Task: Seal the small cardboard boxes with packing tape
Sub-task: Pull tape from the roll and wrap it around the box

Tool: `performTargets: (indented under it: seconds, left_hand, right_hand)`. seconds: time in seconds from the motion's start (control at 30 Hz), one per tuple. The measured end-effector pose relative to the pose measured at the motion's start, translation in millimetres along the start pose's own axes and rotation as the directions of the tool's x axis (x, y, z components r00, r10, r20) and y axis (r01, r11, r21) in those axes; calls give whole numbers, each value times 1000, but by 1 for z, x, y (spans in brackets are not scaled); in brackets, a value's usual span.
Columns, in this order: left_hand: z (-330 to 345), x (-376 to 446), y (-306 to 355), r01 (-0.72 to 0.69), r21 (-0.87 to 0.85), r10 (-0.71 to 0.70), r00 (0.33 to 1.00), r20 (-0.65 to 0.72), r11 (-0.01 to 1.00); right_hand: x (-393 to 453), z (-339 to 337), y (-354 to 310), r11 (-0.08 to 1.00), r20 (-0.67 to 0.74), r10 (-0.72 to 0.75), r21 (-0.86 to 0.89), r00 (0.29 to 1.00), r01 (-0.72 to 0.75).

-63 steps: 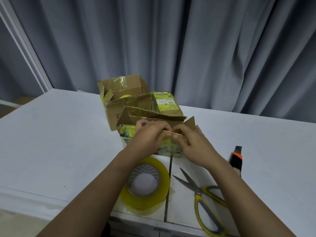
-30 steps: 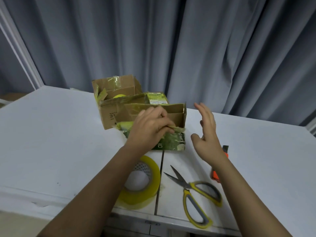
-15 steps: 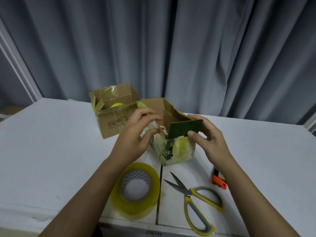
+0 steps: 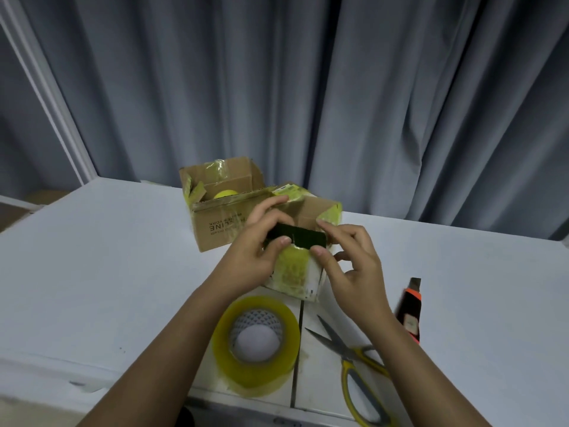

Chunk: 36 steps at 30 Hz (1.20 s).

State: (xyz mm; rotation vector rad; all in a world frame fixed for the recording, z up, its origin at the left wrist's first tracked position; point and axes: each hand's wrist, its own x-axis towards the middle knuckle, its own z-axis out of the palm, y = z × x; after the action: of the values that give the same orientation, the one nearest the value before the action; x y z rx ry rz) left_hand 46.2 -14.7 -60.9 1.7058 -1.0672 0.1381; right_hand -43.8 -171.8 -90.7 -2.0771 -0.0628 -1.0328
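A small cardboard box point(image 4: 297, 269), patched with yellowish tape and printed paper, stands on the white table point(image 4: 92, 257) and serves as the centre of everything here. The person's left hand point(image 4: 255, 251) grips its near left side, thumb on the front and fingers curled over the top edge. The right hand point(image 4: 348, 260) pinches the box's dark green flap point(image 4: 300, 238) between thumb and forefinger, holding it roughly level over the opening, while its other fingers hang loosely curled beside the box's right wall. A brown inner flap point(image 4: 311, 211) stands up behind the green one. Just behind the small box and to its left sits a larger open carton point(image 4: 220, 223) with printed lettering on its side, something yellow showing inside it. In front of the small box, near the table's edge, lies a roll of yellowish packing tape point(image 4: 257, 343), flat on its side. To the right of that roll, still in front of the box, lie yellow-handled scissors point(image 4: 354, 355) with blades slightly apart. Farther right of the box rests an orange and black utility knife point(image 4: 411, 309). Grey curtains point(image 4: 308, 87) hang behind the table.
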Motion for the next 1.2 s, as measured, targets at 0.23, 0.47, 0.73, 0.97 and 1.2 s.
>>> performTargets:
  seconds: [0.23, 0.47, 0.73, 0.97, 1.2]
  left_hand:
    - [-16, -2, -12, 49, -85, -41, 995, 87, 995]
    - [-28, -3, -21, 72, 61, -72, 997, -7, 996]
    - [-20, -4, -23, 156, 366, -98, 980, -174, 917]
    - [3, -10, -38, 105, 678, -161, 987, 19, 727]
    - [11, -3, -42, 62, 664, -131, 990, 54, 746]
  right_hand:
    - [15, -5, 29, 960, 292, 279, -105, 915, -259]
    - [33, -4, 48, 922, 305, 215, -376, 928, -90]
    - [12, 40, 21, 895, 277, -69, -407, 959, 182]
    - [23, 23, 32, 897, 340, 82, -435, 937, 80]
    - [19, 10, 53, 863, 446, 46, -468, 894, 189]
